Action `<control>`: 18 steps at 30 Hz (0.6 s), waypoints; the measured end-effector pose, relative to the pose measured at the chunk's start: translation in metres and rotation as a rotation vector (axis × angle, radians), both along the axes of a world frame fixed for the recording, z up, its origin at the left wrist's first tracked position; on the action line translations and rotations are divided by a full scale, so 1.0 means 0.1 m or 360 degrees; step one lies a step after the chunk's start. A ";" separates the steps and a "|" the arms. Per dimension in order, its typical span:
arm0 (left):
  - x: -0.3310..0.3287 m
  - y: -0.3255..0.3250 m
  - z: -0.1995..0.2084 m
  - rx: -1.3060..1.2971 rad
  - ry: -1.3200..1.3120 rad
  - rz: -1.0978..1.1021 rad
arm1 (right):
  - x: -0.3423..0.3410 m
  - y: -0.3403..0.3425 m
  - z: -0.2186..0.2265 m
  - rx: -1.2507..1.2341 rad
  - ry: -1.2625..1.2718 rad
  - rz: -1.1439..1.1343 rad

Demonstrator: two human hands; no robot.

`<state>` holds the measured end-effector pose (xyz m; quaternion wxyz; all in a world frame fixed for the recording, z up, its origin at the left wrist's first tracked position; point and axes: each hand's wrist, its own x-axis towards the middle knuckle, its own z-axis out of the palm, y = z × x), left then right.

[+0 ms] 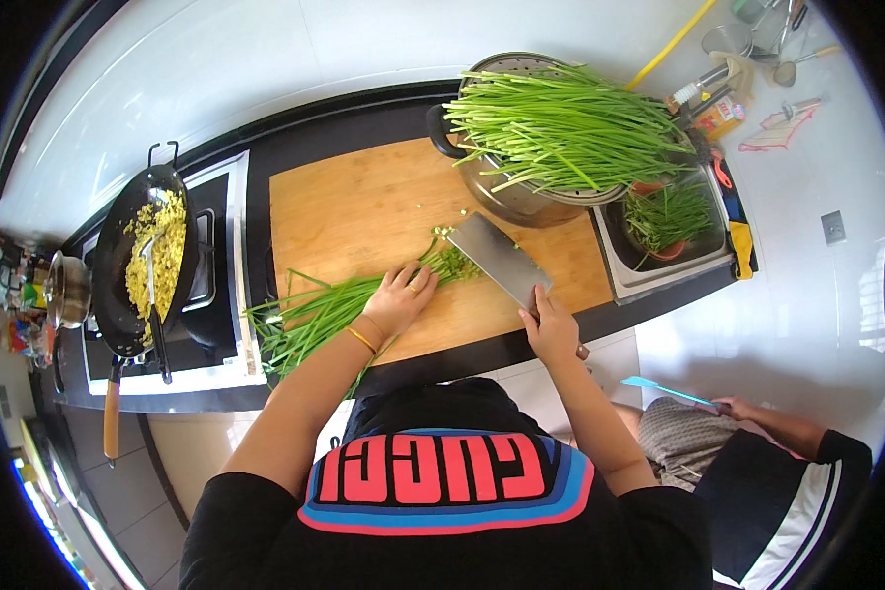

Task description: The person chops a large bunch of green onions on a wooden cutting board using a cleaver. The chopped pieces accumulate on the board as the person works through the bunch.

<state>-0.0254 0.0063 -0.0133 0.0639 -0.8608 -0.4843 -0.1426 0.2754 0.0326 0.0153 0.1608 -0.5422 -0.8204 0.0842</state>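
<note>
A bunch of green garlic chives lies across the wooden cutting board, its leafy ends hanging over the front left edge. My left hand is closed over the bunch, fingers curled and pressing it to the board. In my right hand, the handle of a cleaver is gripped. The wide blade slants up and left, beside the bunch's cut end. Small chopped bits lie near the blade's tip.
Left is a stove with a wok of yellow scrambled egg, a spatula in it. A large pot piled with chives stands behind the board. Right are a sink and a seated person holding a blue object.
</note>
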 end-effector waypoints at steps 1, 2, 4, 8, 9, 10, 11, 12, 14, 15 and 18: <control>0.01 0.00 0.02 0.0038 -0.0039 0.0000 | 0.03 0.01 -0.06 0.0023 0.0002 -0.0007; 0.02 0.00 0.02 0.0044 -0.0042 -0.0002 | 0.08 0.03 -0.12 0.0045 0.0004 -0.0013; 0.00 0.00 0.01 0.0052 -0.0042 0.0004 | 0.14 0.06 -0.19 0.0083 -0.0007 -0.0017; -0.02 0.00 -0.04 -0.0028 0.0062 0.0011 | 0.35 0.15 -0.27 0.0167 -0.0076 0.0046; -0.01 0.00 -0.03 -0.0036 0.0059 0.0010 | 0.38 0.16 -0.29 0.0191 -0.0095 0.0078; -0.01 0.00 -0.02 -0.0045 0.0057 0.0010 | 0.39 0.18 -0.31 0.0161 -0.0130 0.0076; -0.01 0.00 -0.02 -0.0054 0.0055 0.0016 | 0.39 0.19 -0.32 0.0130 -0.0165 0.0075; 0.00 0.01 -0.02 -0.0062 0.0050 0.0019 | 0.40 0.21 -0.32 0.0102 -0.0202 0.0071; 0.00 0.01 -0.02 -0.0047 0.0055 0.0016 | 0.38 0.21 -0.32 0.0132 -0.0237 0.0072; 0.00 0.01 -0.03 -0.0022 0.0060 0.0009 | 0.38 0.20 -0.31 0.0150 -0.0258 0.0071; -0.02 0.01 -0.05 -0.0015 0.0058 0.0004 | 0.35 0.19 -0.25 0.0170 -0.0430 0.0020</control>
